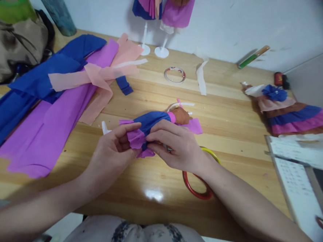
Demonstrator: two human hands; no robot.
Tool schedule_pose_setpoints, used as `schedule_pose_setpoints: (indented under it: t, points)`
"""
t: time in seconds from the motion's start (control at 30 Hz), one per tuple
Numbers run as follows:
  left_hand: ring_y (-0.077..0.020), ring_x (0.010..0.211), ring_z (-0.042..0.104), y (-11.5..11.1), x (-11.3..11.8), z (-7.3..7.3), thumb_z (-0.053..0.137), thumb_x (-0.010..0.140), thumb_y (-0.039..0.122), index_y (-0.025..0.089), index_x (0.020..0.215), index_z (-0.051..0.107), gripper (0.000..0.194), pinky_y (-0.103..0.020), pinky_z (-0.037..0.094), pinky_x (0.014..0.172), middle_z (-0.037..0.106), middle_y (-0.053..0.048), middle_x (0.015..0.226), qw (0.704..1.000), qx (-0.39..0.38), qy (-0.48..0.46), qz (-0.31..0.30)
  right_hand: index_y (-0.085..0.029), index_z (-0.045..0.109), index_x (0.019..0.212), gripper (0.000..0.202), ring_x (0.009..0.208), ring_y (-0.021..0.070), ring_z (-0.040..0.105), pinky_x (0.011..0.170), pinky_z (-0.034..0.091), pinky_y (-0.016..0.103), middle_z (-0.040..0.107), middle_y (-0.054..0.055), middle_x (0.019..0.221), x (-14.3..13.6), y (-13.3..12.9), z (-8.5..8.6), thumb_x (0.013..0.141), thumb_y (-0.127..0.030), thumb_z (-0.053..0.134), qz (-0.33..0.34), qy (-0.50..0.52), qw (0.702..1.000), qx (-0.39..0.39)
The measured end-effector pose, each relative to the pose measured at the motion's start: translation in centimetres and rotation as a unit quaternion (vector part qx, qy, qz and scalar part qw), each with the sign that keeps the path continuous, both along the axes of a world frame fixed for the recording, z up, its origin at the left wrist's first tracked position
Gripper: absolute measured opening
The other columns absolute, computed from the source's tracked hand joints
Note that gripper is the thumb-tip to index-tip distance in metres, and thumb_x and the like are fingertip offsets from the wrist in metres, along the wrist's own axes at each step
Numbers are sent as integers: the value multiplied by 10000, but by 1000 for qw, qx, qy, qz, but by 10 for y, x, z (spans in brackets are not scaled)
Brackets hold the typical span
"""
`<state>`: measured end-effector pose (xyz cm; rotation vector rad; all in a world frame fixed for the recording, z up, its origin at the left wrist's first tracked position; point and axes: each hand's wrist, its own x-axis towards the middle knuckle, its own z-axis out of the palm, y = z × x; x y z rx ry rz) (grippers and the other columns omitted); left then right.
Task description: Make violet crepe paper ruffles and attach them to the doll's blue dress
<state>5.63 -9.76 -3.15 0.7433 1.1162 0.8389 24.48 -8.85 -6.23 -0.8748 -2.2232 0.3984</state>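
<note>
A small crepe-paper doll dress (153, 119) lies on the wooden table, with a blue skirt, a pink waistband (172, 116) and a brown top (181, 115). Purple paper trim (136, 138) runs along the skirt's lower edge. My left hand (113, 146) pinches that trim between thumb and fingers. From the other side, my right hand (176, 143) grips the trim where it meets the blue skirt, fingertips close together. Partly under my right wrist are scissors with red and yellow handles (198, 191); their blades are mostly hidden.
Blue (72, 57), purple (55, 131) and peach crepe paper (98, 75) spreads at the left. A roll of tape (174, 75) and a white strip (201, 78) lie beyond the dress. Two dresses on white stands (161, 52) are at the back. A layered dress (295, 113) and notebook (293, 178) sit right.
</note>
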Motion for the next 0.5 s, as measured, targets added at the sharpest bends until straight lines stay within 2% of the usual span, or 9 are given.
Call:
schedule_pose_setpoints:
  t: [0.2, 0.33, 0.5]
  points:
    - [-150, 833, 705, -1, 1, -6, 821, 605, 99, 210, 1080, 671, 510, -248, 590, 723, 764, 18, 917, 999, 28, 23, 16, -171, 641, 884, 116, 780, 167, 652, 623, 538, 278, 669, 71, 870, -2, -2, 1, 923, -127, 541, -9, -13, 1000, 6]
    - [-182, 854, 718, -1, 3, -6, 827, 584, 106, 230, 1056, 672, 512, -279, 599, 718, 770, 14, 940, 999, 23, 16, 21, -164, 638, 841, 148, 710, 150, 625, 580, 505, 262, 653, 67, 840, -4, -3, 3, 923, -120, 524, -21, -9, 1000, 10]
    - [-176, 846, 717, -2, 4, -4, 816, 580, 89, 233, 1052, 665, 515, -283, 596, 745, 767, 21, 910, 999, 35, 28, 23, -155, 635, 809, 174, 651, 137, 590, 533, 457, 250, 650, 65, 803, -5, -5, 5, 890, -76, 503, -24, -19, 999, 26]
